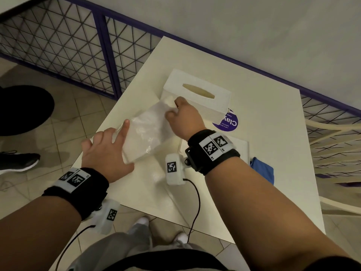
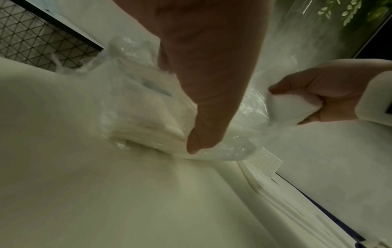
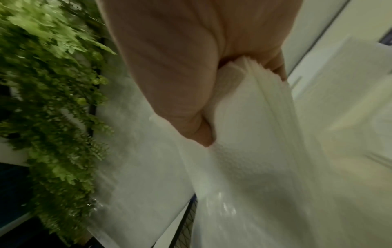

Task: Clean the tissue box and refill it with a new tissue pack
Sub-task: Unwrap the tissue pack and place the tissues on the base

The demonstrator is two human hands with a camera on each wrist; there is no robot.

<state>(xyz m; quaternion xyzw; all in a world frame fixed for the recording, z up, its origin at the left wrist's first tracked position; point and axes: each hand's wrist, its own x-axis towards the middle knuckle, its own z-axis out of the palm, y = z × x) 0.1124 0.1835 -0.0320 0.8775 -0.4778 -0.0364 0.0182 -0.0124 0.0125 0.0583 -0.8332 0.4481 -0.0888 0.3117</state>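
Observation:
A white tissue box (image 1: 197, 94) with an oval slot stands on the white table (image 1: 263, 118). In front of it lies the tissue pack (image 1: 148, 132) in clear plastic wrap. My left hand (image 1: 117, 137) holds the pack's near end, index finger along the top and thumb (image 2: 203, 117) against its side. My right hand (image 1: 173, 108) grips the stack of white tissues (image 3: 254, 117) at the pack's far end, close to the box. The loose wrap (image 3: 222, 209) trails below the stack. In the left wrist view the right hand (image 2: 314, 94) pinches the white tissues (image 2: 292, 107).
A flat white box panel (image 1: 240, 147) lies under my right wrist, with a blue cloth (image 1: 263, 169) at the table's right edge. A purple round sticker (image 1: 229, 123) sits beside the box. A wire fence (image 1: 58, 45) and a cream chair (image 1: 336, 145) flank the table.

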